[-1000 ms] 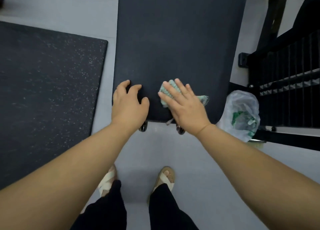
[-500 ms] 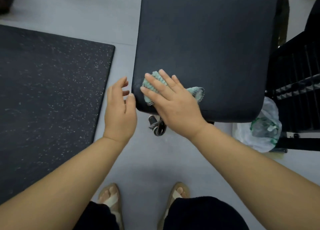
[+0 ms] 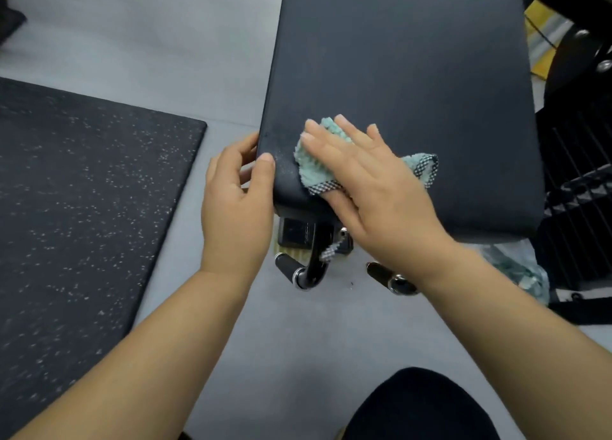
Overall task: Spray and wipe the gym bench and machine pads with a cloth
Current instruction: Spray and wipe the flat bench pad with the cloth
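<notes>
R hand point(image 3: 374, 188) grip lying flat, fingers straight, pressing teal cloth point(image 3: 314, 165) onto bench pad point(image 3: 414, 75) corner; L hand point(image 3: 235, 208) grip clasping pad edge.

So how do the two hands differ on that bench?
The left hand grips the bench pad's side edge, thumb on top; the right hand lies flat, fingers straight. The left hand touches bare pad; the right hand presses the cloth. Both sit at the near corner.

Soft even overhead light — faint shadows, slight blur, wide-angle edge bending
</notes>
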A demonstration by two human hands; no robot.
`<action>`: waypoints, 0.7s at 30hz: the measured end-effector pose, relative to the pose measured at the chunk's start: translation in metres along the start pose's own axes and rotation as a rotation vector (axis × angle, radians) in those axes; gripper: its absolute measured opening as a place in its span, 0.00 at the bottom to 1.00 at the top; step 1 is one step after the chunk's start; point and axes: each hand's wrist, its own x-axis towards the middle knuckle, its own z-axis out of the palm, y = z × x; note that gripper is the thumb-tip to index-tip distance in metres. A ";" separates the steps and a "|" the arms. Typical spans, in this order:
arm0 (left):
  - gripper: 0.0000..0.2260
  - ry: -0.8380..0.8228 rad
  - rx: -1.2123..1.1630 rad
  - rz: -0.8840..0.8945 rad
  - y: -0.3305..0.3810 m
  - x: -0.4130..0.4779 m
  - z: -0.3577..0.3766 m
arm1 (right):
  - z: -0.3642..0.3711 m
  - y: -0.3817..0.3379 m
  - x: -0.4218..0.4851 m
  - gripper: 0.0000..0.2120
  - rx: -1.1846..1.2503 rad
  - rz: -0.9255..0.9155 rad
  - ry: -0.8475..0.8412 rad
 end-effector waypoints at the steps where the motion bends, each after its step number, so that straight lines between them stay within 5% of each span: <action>1: 0.11 0.007 -0.009 -0.012 0.001 -0.001 0.000 | -0.004 0.008 -0.014 0.22 -0.027 -0.037 0.002; 8: 0.17 0.026 0.052 -0.010 0.007 -0.002 0.001 | -0.015 0.062 -0.109 0.16 -0.321 0.049 0.263; 14: 0.18 0.061 -0.083 -0.121 0.016 -0.008 0.003 | 0.031 0.013 -0.048 0.21 -0.496 -0.308 0.327; 21: 0.16 -0.004 -0.244 -0.144 0.020 -0.018 -0.005 | 0.012 0.040 -0.067 0.22 -0.712 -0.479 0.143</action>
